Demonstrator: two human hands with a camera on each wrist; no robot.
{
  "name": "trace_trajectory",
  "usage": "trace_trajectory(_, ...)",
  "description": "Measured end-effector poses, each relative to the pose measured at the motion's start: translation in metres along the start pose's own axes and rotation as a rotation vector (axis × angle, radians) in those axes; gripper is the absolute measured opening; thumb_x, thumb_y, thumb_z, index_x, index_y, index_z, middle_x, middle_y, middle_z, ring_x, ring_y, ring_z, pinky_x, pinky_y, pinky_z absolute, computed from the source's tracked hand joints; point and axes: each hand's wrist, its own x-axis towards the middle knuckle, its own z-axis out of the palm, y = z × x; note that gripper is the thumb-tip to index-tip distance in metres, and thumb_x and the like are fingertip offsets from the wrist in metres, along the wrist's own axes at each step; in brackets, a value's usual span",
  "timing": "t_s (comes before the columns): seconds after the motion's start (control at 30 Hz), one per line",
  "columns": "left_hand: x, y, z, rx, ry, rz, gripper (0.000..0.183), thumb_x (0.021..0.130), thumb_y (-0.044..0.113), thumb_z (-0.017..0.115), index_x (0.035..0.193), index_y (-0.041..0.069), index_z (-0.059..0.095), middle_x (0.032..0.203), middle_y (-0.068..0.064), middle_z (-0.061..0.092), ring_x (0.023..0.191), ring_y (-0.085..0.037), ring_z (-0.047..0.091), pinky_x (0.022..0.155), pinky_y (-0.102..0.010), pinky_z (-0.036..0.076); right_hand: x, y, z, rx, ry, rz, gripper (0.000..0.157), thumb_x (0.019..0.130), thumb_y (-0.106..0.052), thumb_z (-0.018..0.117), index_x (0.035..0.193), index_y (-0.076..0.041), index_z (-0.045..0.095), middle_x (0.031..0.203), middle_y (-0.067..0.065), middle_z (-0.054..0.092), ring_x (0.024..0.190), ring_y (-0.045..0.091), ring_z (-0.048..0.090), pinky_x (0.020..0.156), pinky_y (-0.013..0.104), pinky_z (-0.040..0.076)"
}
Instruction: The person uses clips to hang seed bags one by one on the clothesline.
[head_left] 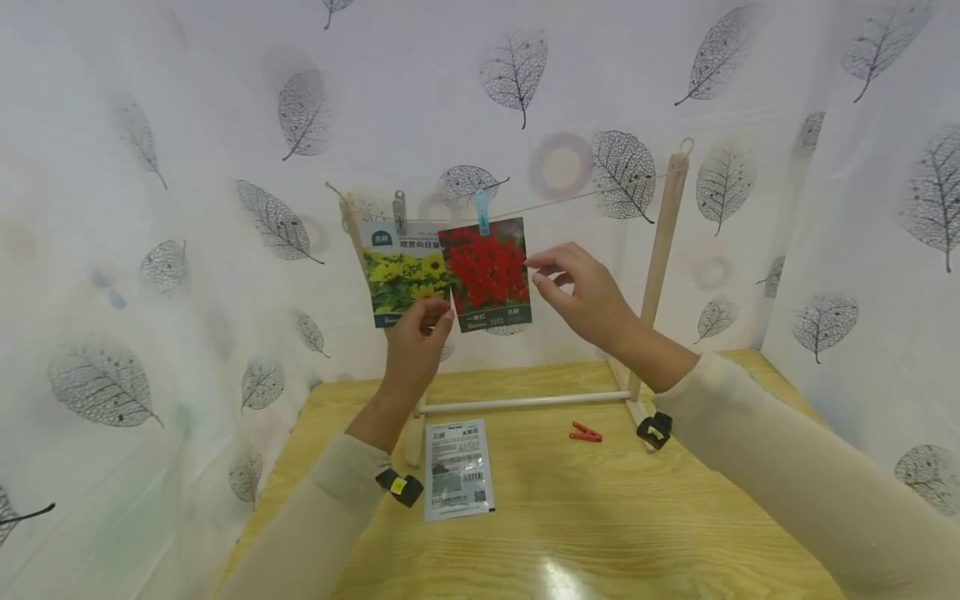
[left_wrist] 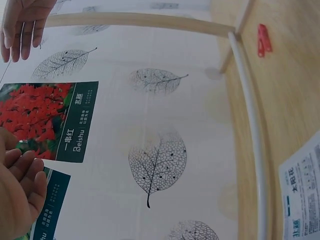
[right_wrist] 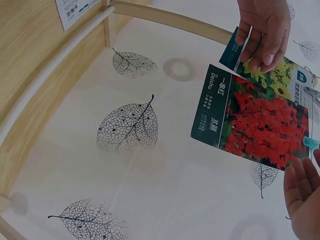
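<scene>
Two seed packets hang side by side from a thin string [head_left: 558, 201]. A light-blue clothespin [head_left: 482, 212] holds the packet with red flowers [head_left: 489, 268], which overlaps the edge of the yellow-flower packet [head_left: 397, 268]. That one hangs from a grey clothespin [head_left: 400, 213]. My left hand [head_left: 415, 348] is at the lower edges of both packets, its loosely bent fingers in front of the yellow-flower one. Beside the right edge of the red-flower packet, my right hand [head_left: 588, 298] has its fingers extended and thumb apart, with nothing held.
Wooden posts [head_left: 664, 242] carry the string, and a white rod [head_left: 532, 402] joins the stand's feet. On the wooden table [head_left: 570, 500] lie a silver packet [head_left: 459, 471], printed side up, and a red clothespin [head_left: 586, 432]. A leaf-patterned curtain [head_left: 420, 92] surrounds the table.
</scene>
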Motion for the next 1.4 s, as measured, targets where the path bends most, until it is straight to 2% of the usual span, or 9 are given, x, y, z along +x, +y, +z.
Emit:
trace_trajectory(0.33, -0.004, -0.004, 0.0, 0.02, -0.009, -0.004, 0.026, 0.101, 0.025, 0.062, 0.121, 0.008, 0.065, 0.116, -0.009, 0.07, 0.106, -0.024, 0.065, 0.092, -0.042, 0.054, -0.011, 0.006, 0.001, -0.004, -0.006, 0.026, 0.026, 0.102, -0.013, 0.059, 0.125, -0.002, 0.066, 0.12, 0.012, 0.065, 0.107, 0.022, 0.063, 0.089, 0.038, 0.057)
trace_trajectory(0.8, -0.01, -0.007, 0.001, 0.032, -0.012, -0.045, 0.028, 0.101, 0.026, 0.062, 0.121, 0.008, 0.066, 0.116, -0.008, 0.07, 0.106, -0.024, 0.065, 0.093, -0.042, 0.054, -0.022, 0.015, 0.004, 0.004, -0.008, 0.064, 0.025, 0.102, -0.013, 0.059, 0.124, -0.003, 0.066, 0.118, 0.011, 0.065, 0.107, 0.021, 0.062, 0.09, 0.04, 0.057)
trace_trajectory(1.17, -0.015, -0.012, 0.003, 0.01, -0.017, -0.069, 0.03, 0.101, 0.027, 0.061, 0.123, 0.007, 0.065, 0.115, -0.008, 0.071, 0.107, -0.022, 0.065, 0.091, -0.041, 0.053, -0.03, 0.022, 0.006, -0.01, -0.01, 0.07, 0.024, 0.102, -0.014, 0.06, 0.123, -0.004, 0.067, 0.118, 0.011, 0.066, 0.106, 0.021, 0.063, 0.088, 0.037, 0.057)
trace_trajectory(1.4, -0.018, -0.016, 0.005, 0.011, -0.014, -0.089, 0.028, 0.101, 0.025, 0.062, 0.122, 0.007, 0.066, 0.114, -0.008, 0.071, 0.103, -0.023, 0.066, 0.091, -0.04, 0.055, -0.035, 0.027, 0.008, -0.01, -0.018, 0.082, 0.025, 0.102, -0.015, 0.06, 0.123, -0.004, 0.068, 0.118, 0.011, 0.066, 0.107, 0.022, 0.062, 0.087, 0.031, 0.057)
